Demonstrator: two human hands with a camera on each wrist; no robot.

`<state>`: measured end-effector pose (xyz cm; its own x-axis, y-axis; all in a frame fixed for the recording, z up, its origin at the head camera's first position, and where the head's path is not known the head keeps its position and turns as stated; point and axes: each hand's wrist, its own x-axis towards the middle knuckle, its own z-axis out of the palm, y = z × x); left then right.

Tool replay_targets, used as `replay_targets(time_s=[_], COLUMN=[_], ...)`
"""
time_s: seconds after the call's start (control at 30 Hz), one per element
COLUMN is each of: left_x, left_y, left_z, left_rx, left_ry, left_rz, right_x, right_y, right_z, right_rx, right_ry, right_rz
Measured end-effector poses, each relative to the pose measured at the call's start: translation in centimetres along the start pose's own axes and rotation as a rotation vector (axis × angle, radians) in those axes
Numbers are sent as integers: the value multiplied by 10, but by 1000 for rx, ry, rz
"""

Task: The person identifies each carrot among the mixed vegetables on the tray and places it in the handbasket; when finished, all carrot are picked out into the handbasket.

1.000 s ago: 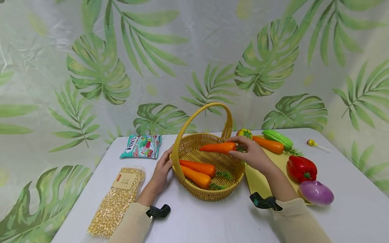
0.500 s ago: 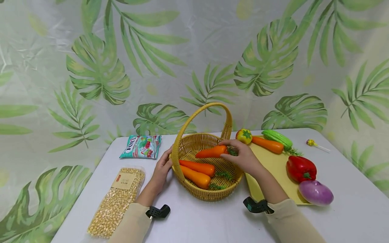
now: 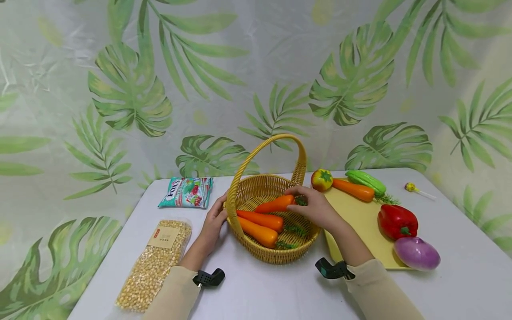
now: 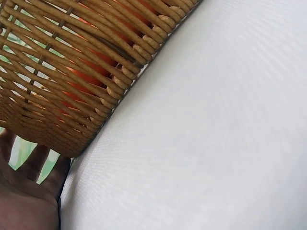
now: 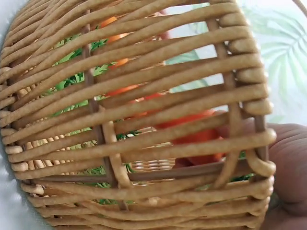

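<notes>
A woven basket with a tall arched handle stands on the table. My left hand rests against its left side; in the left wrist view the fingers stretch along the wicker, tips hidden. Inside the basket, my right hand pinches an orange carrot near its leafy end, the carrot's tip pointing left. Two more carrots, an upper one and a lower one, lie in the basket with their green tops to the right. In the right wrist view the held carrot shows through the wicker.
Right of the basket, a yellow tray bears a carrot, a green gourd-like vegetable, a red bell pepper and a purple onion. A red-yellow fruit, lollipop, candy bag and corn kernel bag lie around.
My right hand has moved left and down into the basket with the carrot, bringing it close to the two others. The left hand has stayed at the basket's side.
</notes>
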<state>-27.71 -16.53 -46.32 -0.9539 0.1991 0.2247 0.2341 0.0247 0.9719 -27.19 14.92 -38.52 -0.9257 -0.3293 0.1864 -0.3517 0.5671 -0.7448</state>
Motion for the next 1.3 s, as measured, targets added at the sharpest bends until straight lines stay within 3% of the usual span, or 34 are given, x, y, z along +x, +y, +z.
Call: replay_targets(time_s=[0.17,0.37,0.87,1.3], left_x=[0,-1,-1,0], left_y=[0,1,2,2], left_z=[0,1,1,1], left_rx=[-4,-13,1,1], left_ry=[2,-1,4,10], left_rz=[6,1,-12,-13], right_x=[3,10,33,33], right_y=[-2,-2,6,7], right_z=[3,7,22,27], right_rx=[-56,-75,-4,-23], right_ry=[-13,-55,-198,-249], right_rz=[-42,-13,31,34])
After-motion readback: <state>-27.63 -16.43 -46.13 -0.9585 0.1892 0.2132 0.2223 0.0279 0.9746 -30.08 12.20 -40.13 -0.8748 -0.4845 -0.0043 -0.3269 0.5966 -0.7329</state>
